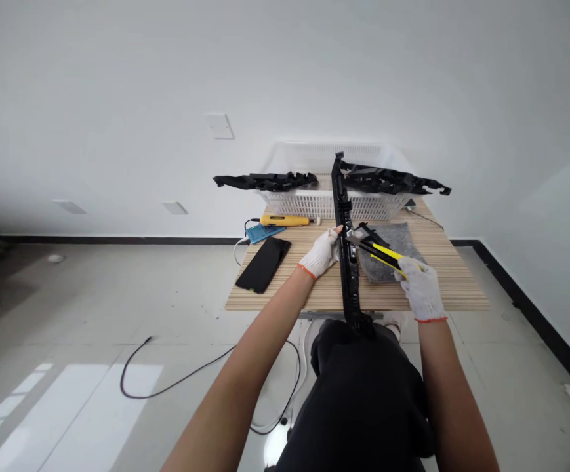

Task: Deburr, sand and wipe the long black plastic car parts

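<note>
Table (pixel 454 275): pushed near the wall in front of the person, probably so that everything lies within reach.
Basket (pixel 285 200): at the table's far edge, which leaves the near part for the hands.
Bar (pixel 348 282): upright in view, over the table's middle, its near end at the person's lap (pixel 358 393), seemingly braced there; contact is hard to confirm.
Strips (pixel 265 182): black, laid in the basket with ends jutting past its rim, apparently too long to fit inside.
Pad (pixel 401 234): grey, flat to the right of the bar, perhaps to shield the tabletop.
Left hand (pixel 325 252): gloved, fingers clamped on the bar around mid-length, likely to steady it.
Right hand (pixel 420 285): gloved, fingers wrapped round the cutter's handle, well back from the blade.
Phone (pixel 264 265): left of the hands, out of their way.
Cutter (pixel 383 255): angled toward the bar, blade tip at its edge; whether it touches cannot be told.
Yellow tool (pixel 285 221): lying before the basket, set aside.
</note>
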Action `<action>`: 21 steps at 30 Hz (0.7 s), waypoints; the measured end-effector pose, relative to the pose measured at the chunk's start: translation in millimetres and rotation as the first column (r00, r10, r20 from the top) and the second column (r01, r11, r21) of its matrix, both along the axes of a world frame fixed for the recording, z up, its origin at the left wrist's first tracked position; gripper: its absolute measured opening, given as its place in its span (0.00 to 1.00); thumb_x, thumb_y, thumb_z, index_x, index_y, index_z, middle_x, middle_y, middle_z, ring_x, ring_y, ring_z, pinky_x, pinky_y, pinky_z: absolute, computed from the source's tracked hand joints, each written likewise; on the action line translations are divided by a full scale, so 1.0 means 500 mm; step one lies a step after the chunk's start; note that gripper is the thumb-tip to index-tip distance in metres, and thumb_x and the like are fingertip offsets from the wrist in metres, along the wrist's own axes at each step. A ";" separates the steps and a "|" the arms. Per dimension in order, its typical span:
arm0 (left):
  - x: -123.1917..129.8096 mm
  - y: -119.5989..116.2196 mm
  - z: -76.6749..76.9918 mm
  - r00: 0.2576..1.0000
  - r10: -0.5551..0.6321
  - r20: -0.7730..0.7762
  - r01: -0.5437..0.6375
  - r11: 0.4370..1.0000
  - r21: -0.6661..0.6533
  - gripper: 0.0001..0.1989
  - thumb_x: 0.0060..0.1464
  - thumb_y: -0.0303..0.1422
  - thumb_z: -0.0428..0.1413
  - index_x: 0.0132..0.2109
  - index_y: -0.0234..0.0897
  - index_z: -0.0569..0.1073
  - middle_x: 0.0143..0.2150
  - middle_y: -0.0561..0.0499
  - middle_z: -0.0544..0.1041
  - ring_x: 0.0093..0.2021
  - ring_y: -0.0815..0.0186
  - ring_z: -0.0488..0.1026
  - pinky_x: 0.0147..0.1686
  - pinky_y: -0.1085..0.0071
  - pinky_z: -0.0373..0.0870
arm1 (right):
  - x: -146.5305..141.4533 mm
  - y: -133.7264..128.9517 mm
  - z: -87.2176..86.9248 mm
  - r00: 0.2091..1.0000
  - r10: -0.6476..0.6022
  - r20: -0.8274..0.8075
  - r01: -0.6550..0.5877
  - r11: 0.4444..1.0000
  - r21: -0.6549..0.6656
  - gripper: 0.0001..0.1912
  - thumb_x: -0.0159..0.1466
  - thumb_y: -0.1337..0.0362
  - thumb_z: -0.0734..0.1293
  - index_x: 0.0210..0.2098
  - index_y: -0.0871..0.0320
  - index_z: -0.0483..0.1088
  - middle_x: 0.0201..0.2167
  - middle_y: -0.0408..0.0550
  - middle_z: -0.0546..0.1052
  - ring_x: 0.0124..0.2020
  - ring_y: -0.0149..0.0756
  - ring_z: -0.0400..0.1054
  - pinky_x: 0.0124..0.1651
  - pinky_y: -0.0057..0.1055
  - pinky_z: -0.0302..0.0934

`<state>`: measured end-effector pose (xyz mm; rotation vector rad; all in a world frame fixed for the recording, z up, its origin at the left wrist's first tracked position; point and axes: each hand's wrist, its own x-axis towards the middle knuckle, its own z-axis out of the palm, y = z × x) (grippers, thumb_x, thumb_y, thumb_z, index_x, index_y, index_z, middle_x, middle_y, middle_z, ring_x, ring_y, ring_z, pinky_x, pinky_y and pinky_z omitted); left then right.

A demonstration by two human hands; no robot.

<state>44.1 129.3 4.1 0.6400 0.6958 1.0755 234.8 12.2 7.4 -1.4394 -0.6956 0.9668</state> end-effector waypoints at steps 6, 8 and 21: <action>-0.015 -0.026 -0.015 0.993 -0.116 0.004 0.116 0.993 -0.003 0.30 0.61 0.55 0.57 0.58 0.36 0.76 0.41 0.42 0.84 0.36 0.56 0.84 0.24 0.73 0.75 | 0.000 0.000 -0.008 0.999 -0.030 0.020 0.030 0.999 0.015 0.24 0.45 0.47 0.76 0.32 0.58 0.73 0.13 0.40 0.69 0.10 0.23 0.48 0.11 0.23 0.38; -0.021 -0.036 -0.014 0.986 -0.166 -0.022 0.167 0.986 0.018 0.30 0.61 0.54 0.59 0.58 0.34 0.76 0.41 0.40 0.85 0.38 0.55 0.85 0.23 0.75 0.73 | -0.001 0.000 -0.008 0.999 -0.025 0.021 0.025 1.000 0.019 0.24 0.45 0.47 0.76 0.32 0.59 0.74 0.13 0.40 0.69 0.10 0.23 0.48 0.11 0.23 0.38; -0.022 -0.058 0.000 0.968 -0.181 -0.173 0.191 0.981 0.042 0.12 0.57 0.29 0.63 0.48 0.32 0.76 0.39 0.42 0.84 0.31 0.62 0.82 0.26 0.74 0.73 | 0.001 0.001 -0.012 0.999 -0.021 0.030 0.021 1.000 -0.001 0.22 0.47 0.49 0.76 0.33 0.58 0.74 0.13 0.40 0.70 0.10 0.24 0.49 0.11 0.24 0.38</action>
